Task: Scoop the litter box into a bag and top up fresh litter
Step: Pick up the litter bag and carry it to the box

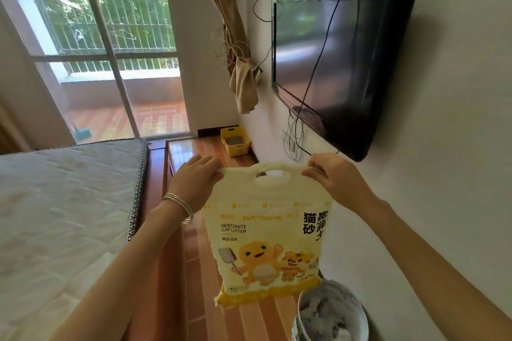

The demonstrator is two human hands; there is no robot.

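Yellow litter bag (267,232) hangs pinched at its top corners by left hand (195,181) and right hand (336,177), seemingly for tearing open before topping up the distant litter box (235,141).

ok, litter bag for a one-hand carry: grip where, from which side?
Take the cut-out handle slot at the top of the litter bag, fingers through from above. The bag hangs upright, weight low, so it should stay plumb. The left hand and right hand only pinch the top corners.
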